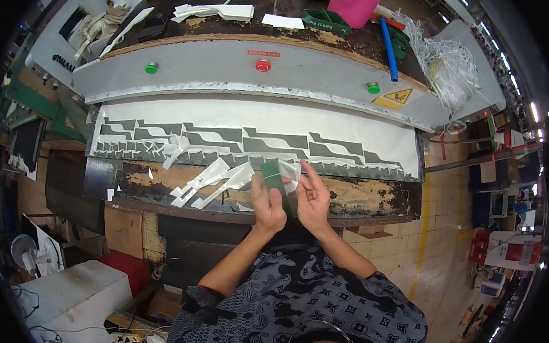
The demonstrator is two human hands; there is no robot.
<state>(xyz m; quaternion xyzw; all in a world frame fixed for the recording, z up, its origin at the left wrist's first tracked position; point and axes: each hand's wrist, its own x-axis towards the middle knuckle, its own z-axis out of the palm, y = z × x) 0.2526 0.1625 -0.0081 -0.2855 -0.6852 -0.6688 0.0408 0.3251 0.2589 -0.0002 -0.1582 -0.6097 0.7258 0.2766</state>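
In front of my body, my left hand [268,203] is closed around a green cutting die [273,176], its thumb on the near face. My right hand [312,198] is beside it, fingers bent around a thin white cut piece [291,171] at the die's right side. Where the piece meets the die is partly hidden by my fingers. Just left of my hands, loose white cut pieces [216,179] lie on the worn table edge [361,195]. Beyond, a white sheet [370,124] has a row of cut-out shapes with dark gaps.
A grey press beam [203,70] spans the far side, with a red button [262,66] and green buttons [152,68]. On top are a pink bin [358,3], another green die [326,22] and a blue tube [388,50]. White scraps [444,60] hang at right.
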